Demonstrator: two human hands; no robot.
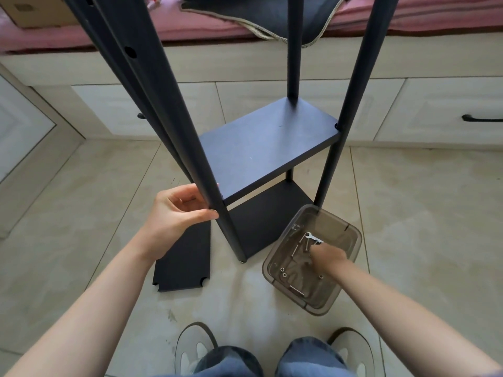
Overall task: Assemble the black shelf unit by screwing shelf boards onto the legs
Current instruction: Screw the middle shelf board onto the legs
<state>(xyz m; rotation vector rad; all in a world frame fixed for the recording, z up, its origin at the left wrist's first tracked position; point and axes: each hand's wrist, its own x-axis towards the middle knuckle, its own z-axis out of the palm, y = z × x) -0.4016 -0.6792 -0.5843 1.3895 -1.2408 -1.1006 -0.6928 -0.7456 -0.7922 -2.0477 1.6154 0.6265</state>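
Observation:
The black shelf unit stands upright on the floor, with a shelf board (261, 148) fixed between its legs and a lower board (261, 221) beneath. My left hand (179, 210) grips the near left leg (174, 110) at the level of the upper board. My right hand (328, 257) reaches down into a smoky transparent plastic box (345, 227) holding screws, washers and a small silver wrench (313, 237); its fingers are bunched among the screws, and what they hold is hidden. A loose black shelf board (182, 262) lies flat on the floor beside the unit.
Beige floor tiles surround the unit. White cabinet drawers with a black handle (481, 118) run along the back, under a pink cushion and a dark mat (261, 14). A cardboard box (35, 9) sits at top left. My shoes and knees are at the bottom edge.

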